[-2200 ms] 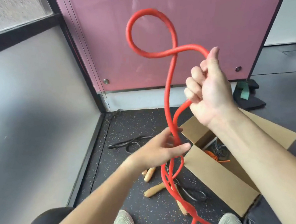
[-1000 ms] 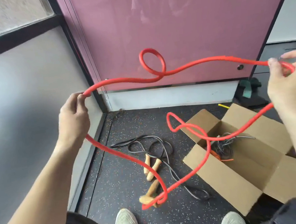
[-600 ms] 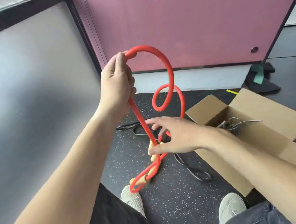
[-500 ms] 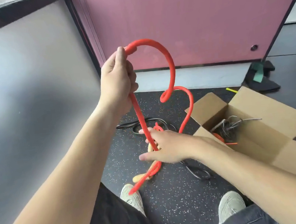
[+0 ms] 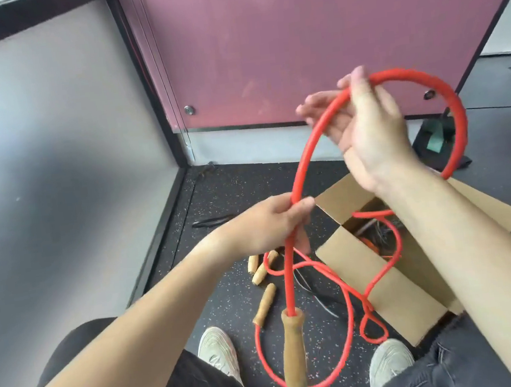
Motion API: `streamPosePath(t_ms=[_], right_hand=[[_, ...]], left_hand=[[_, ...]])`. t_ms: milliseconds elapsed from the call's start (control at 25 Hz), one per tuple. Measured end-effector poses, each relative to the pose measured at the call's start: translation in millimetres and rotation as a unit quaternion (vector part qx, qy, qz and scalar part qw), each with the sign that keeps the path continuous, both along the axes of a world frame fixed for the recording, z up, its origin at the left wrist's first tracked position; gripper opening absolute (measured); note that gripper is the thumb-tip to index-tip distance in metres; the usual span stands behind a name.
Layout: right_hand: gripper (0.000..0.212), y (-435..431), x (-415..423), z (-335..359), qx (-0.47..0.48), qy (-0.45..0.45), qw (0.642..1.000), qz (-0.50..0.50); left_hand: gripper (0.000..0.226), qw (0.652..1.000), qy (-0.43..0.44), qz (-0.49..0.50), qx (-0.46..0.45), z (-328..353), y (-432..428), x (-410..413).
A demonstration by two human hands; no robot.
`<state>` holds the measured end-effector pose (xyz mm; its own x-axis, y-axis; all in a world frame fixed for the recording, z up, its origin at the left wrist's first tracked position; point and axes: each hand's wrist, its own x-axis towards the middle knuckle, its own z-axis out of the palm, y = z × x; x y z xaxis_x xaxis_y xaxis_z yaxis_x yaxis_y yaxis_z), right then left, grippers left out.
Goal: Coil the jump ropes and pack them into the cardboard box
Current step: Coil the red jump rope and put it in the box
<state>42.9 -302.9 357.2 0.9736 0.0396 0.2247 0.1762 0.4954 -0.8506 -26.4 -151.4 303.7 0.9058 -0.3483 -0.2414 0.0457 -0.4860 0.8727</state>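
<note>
Coiling the red jump rope point(image 5: 302, 160), clenched above its wooden handle point(image 5: 293, 353) in the left hand point(image 5: 270, 226) grip and pinched higher by the right hand point(image 5: 371, 137); next, likely gathering slack off the floor point(image 5: 224, 294).

Cardboard box point(image 5: 343, 256) interior mostly hidden, apparently
</note>
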Motion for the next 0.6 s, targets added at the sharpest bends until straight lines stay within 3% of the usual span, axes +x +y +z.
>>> streamPosePath(t_ms=[40,80,160,240,280,320,400,440,520,600], right_hand=[[0.031,-5.4,3.2,1.0,0.024,0.035,0.999,-0.007],[0.038,-7.6,5.7,-1.6,-0.025,0.063,0.998,-0.008],[0.054,-1.6,-4.4,-12.9,-0.228,0.103,0.964,0.093],[0.052,18.4,-34.7,-30.3,-0.396,0.089,0.862,0.304],[0.041,28.2,-49.6,-38.2,-0.452,0.050,0.810,0.371],[0.028,36.0,-59.5,-43.1,-0.474,0.016,0.791,0.386],[0.018,40.6,-57.5,-47.8,-0.415,-0.005,0.856,0.307],[0.017,38.8,-52.2,-45.9,-0.361,-0.004,0.899,0.248],[0.019,30.8,-39.7,-35.7,-0.244,0.004,0.960,0.135],[0.025,20.2,-27.2,-27.3,-0.179,0.011,0.983,0.046]], left_hand=[[0.036,0.996,-0.018,0.050,-0.067,2.8,-1.6,2.4],[0.037,0.980,-0.032,0.109,-0.163,8.0,-1.5,7.4],[0.038,0.919,-0.041,0.202,-0.335,25.3,1.5,19.6],[0.037,0.873,-0.044,0.255,-0.413,37.2,6.7,29.6],[0.035,0.858,-0.039,0.274,-0.432,40.6,9.9,32.3],[0.033,0.846,-0.027,0.288,-0.447,41.5,12.6,34.9],[0.036,0.846,-0.004,0.283,-0.453,40.9,17.9,38.2],[0.041,0.869,-0.004,0.266,-0.418,39.9,20.3,38.3],[0.060,0.944,-0.015,0.190,-0.268,33.4,17.1,30.4],[0.067,0.989,0.013,0.063,-0.134,20.8,2.8,12.0]])
